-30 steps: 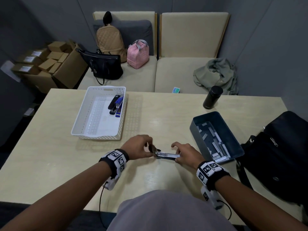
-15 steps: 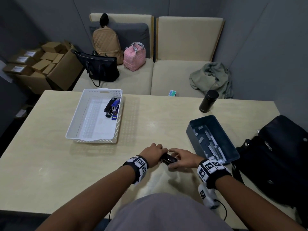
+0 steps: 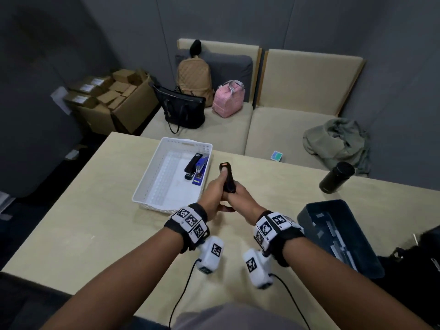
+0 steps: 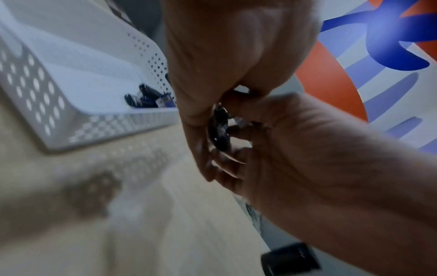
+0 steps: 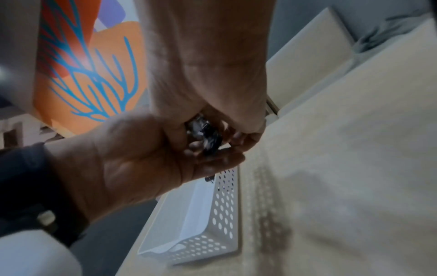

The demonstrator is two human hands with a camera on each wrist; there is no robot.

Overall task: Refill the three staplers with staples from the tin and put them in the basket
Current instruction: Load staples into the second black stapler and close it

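Both hands hold a black stapler [image 3: 228, 179] with a red tip, upright above the table, just right of the white basket [image 3: 152, 184]. My left hand [image 3: 214, 190] grips its lower part, thumb lying up along it. My right hand [image 3: 239, 197] wraps the base from the right. In the left wrist view the stapler [image 4: 218, 130] shows between the two palms; in the right wrist view only a small part of the stapler [image 5: 209, 137] shows. A black stapler [image 3: 192, 165] and a blue stapler [image 3: 201, 169] lie in the basket. The dark tin [image 3: 309, 210] of staple strips sits at the right.
A black bottle [image 3: 337, 177] stands at the table's far right and a black bag [image 3: 423, 263] lies at the right edge. A sofa behind the table holds bags, a grey-green jacket [image 3: 338, 139] and a small card pack [image 3: 276, 156]. Cardboard boxes [image 3: 112, 101] sit far left.
The stapler lay open on the table near me; my hands pressed it shut, then lifted it up and forward, close to the basket's right side, now standing on end.
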